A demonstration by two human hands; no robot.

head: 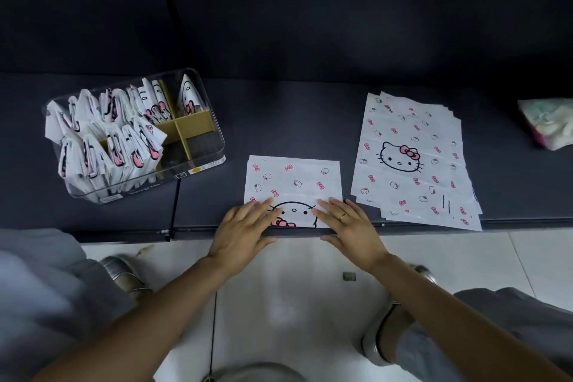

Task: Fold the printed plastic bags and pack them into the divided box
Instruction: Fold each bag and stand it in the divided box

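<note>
Both hands, left hand (245, 226) and right hand (350, 223), press flat, fingers released, on the near edge of the half-folded bag (294, 183); its long axis runs left-right, the divided box (198, 161) nearer the left.

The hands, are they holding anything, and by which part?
Nothing is held. Left hand and right hand press flat on the folded bag's near edge.

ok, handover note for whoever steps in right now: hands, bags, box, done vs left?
Left hand and right hand: both flat, pressing the near edge of the half-folded bag at the bench's front edge.
Stack of flat bags: to the right of it.
Divided box: far left, left compartments packed with folded bags, near-right one empty.
Left: finish this fold, pack it, work through the stack.
</note>
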